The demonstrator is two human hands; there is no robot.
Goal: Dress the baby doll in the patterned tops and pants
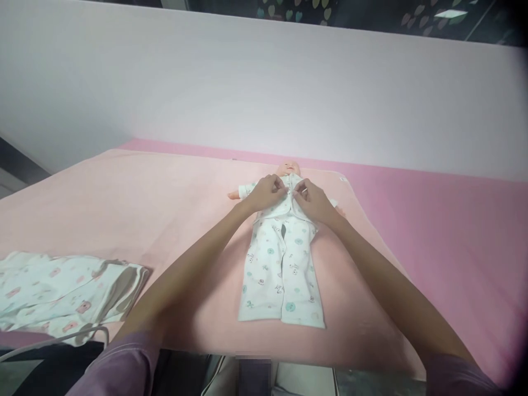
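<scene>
A baby doll [287, 167] lies on its back on a pink blanket [173, 220], head pointing away from me. It wears a white printed romper [280, 269] whose legs stretch toward me. My left hand [268, 192] pinches the left edge of the romper's front opening at the doll's chest. My right hand [313, 201] pinches the right edge, and the fingertips of both hands meet at the middle. The doll's chest is hidden under my hands.
A second folded printed garment [61, 291] lies on the blanket at the near left. A white cable [53, 340] runs along the near left edge. A pink mattress [445, 231] extends to the right, with a pale wall [264, 82] behind.
</scene>
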